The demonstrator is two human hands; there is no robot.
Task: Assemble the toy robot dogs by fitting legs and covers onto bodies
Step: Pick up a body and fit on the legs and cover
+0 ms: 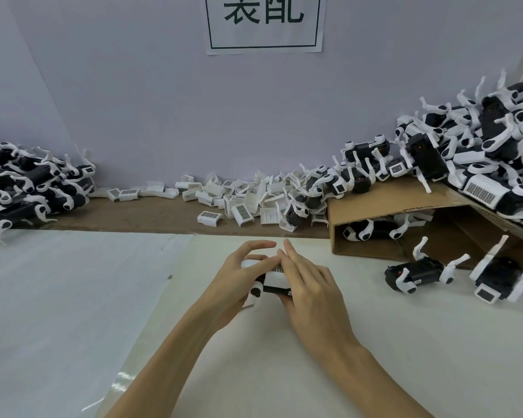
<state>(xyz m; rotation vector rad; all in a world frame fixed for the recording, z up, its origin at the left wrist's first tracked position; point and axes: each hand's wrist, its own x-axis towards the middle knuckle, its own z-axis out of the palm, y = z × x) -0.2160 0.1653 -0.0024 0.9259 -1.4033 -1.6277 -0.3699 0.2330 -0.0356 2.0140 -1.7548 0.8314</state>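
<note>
Cover going on — plenty left to build

We grip one toy dog (269,282) mid-table, left hand (242,282) curled round it, right hand (308,291) pressing its white cover (274,276); loose covers (239,203) and unfinished bodies (417,276) wait.

My hands cover most of the toy dog (272,277); only a strip of white cover and one leg joint show btwn my left hand (239,282) and right hand (311,294). Can't tell if the cover's seated. Sign (264,22) above the grip is cut by the top edge. Right-side pile (495,152) runs off frame.
</note>
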